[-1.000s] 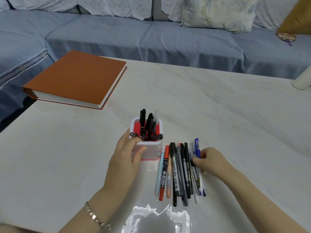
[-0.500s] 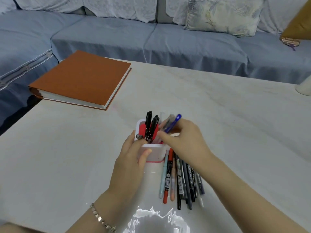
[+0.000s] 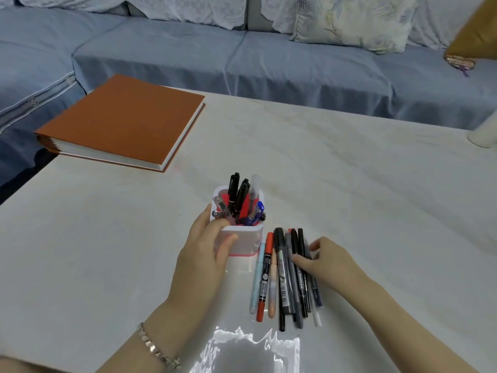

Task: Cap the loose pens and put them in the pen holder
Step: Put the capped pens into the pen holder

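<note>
A white pen holder (image 3: 243, 242) with a red inside stands on the pale table (image 3: 349, 184), and my left hand (image 3: 203, 254) grips its near left side. Several pens stand in it, among them black markers (image 3: 236, 195) and a blue pen (image 3: 257, 211). Just right of the holder, a row of several loose pens (image 3: 279, 281) lies side by side, all capped as far as I can see. My right hand (image 3: 330, 262) rests on the right end of this row. Its thumb and fingers pinch a dark pen (image 3: 314, 288) there.
A thick orange-covered book (image 3: 121, 122) lies at the table's far left corner. A white object (image 3: 484, 133) stands at the right edge. A blue sofa (image 3: 269, 57) with cushions runs behind the table. Bright glare (image 3: 242, 351) marks the table's near edge.
My right hand carried the blue pen up to the holder, left it inside, and came back down to the right end of the row. My left hand has stayed on the holder.
</note>
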Demonstrator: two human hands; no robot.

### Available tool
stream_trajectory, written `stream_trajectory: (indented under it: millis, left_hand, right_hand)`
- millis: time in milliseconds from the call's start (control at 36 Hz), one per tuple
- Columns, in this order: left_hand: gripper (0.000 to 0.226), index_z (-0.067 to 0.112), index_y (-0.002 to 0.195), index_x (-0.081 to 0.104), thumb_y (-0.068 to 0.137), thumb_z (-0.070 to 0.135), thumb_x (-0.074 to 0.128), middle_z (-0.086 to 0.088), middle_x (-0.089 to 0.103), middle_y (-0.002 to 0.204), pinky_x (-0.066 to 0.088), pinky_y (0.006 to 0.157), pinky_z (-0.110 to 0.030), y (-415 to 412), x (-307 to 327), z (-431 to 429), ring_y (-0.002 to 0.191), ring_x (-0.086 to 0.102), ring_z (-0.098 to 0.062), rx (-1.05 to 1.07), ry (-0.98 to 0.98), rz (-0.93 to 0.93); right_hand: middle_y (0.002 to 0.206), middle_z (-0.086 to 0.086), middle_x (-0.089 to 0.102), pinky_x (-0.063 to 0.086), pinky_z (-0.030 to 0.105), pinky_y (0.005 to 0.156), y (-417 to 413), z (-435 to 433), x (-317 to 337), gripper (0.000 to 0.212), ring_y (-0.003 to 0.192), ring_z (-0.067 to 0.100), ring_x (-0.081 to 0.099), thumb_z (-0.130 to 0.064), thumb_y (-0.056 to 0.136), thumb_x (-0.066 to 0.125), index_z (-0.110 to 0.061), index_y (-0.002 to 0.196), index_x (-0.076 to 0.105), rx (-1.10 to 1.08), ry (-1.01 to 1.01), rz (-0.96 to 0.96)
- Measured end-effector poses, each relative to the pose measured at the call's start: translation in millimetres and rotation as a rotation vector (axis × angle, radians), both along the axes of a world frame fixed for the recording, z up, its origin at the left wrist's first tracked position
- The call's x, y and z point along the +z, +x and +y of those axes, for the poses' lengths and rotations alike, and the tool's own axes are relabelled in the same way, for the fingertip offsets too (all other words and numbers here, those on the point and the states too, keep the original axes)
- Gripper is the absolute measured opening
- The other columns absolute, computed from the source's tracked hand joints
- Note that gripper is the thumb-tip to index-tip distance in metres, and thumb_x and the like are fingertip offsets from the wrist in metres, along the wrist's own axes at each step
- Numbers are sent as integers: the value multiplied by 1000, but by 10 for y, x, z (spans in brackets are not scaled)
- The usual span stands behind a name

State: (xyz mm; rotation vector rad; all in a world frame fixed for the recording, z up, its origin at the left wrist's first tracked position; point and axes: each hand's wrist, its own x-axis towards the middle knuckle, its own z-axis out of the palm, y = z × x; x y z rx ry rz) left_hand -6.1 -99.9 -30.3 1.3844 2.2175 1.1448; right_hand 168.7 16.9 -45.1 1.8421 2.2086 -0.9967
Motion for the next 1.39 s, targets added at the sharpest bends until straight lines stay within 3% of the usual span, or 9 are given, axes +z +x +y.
stream_trajectory:
  millis: [194, 444, 556, 694, 833, 972, 1139, 1250, 1389]
  left_hand:
    - [22, 25, 110, 58, 89, 22, 52, 6, 48, 130, 38, 88, -16, -9, -15, 5, 103, 46, -3, -8, -2, 4]
    - [21, 25, 110, 58, 89, 24, 52, 2, 47, 132, 46, 95, -28, -11, -10, 1, 113, 51, -15, -5, -30, -8]
    - [23, 27, 112, 57, 90, 22, 51, 8, 43, 136, 39, 90, -19, -10, -26, -4, 109, 48, -7, 3, -32, -14]
    - [24, 30, 113, 57, 90, 24, 51, 9, 41, 138, 40, 95, -22, 4, -19, -2, 115, 49, -11, 22, -44, -31]
    - [22, 27, 110, 58, 90, 25, 51, 10, 45, 132, 34, 86, -5, 11, 17, -1, 112, 48, -6, 9, -39, -35]
    - [21, 25, 108, 60, 89, 23, 54, 9, 42, 138, 31, 92, -10, -20, 20, -5, 114, 44, -1, 15, -42, -90]
    - [17, 30, 94, 65, 85, 15, 61, 11, 54, 124, 49, 93, -30, -101, 53, 0, 112, 52, -7, 17, 8, -208]
    - [21, 42, 90, 62, 84, 22, 62, 8, 53, 130, 47, 95, -39, -95, 144, -46, 115, 52, -11, -2, 11, -165]
    - [17, 40, 88, 64, 85, 23, 62, 39, 44, 121, 47, 93, -22, -8, 372, -97, 107, 53, 2, -62, 94, -64]
  right_hand:
    - [60, 0, 48, 32, 25, 47, -15, -11, -10, 27, 53, 14, 45, -30, 78, 60, -12, 63, 46, -67, 18, 76]
    - [55, 3, 46, 35, 27, 50, 88, 54, 81, 30, 51, 20, 47, -21, 83, 56, -12, 59, 40, -82, 56, 199]
    - [64, 5, 57, 53, 37, 61, 12, 45, 498, 15, 56, 19, 65, -16, 84, 60, -7, 74, 54, -152, 183, 645]
    - [79, 3, 58, 56, 20, 59, -312, -120, 1070, 23, 68, 10, 67, -1, 81, 62, -21, 83, 50, -189, 287, 1218]
    - [76, -3, 62, 53, 23, 66, -704, -199, 935, 24, 74, 15, 64, -11, 80, 62, -29, 83, 46, 54, 389, 874]
    - [103, 0, 58, 33, 20, 75, -814, -162, 643, 22, 104, 14, 40, -31, 84, 57, -16, 100, 55, 148, 375, 651]
    - [128, -11, 41, 38, 10, 83, -550, -157, 582, 65, 116, 4, 42, -39, 79, 64, -32, 134, 30, 118, 269, 813]
    - [147, -19, 21, 26, 20, 111, -481, -188, 683, 66, 136, -4, 20, -43, 84, 52, -41, 138, 14, 350, 517, 826]
    - [147, -19, 10, 8, 10, 113, -594, -178, 826, 60, 139, -4, 9, -37, 91, 41, -24, 143, 16, 374, 616, 826]
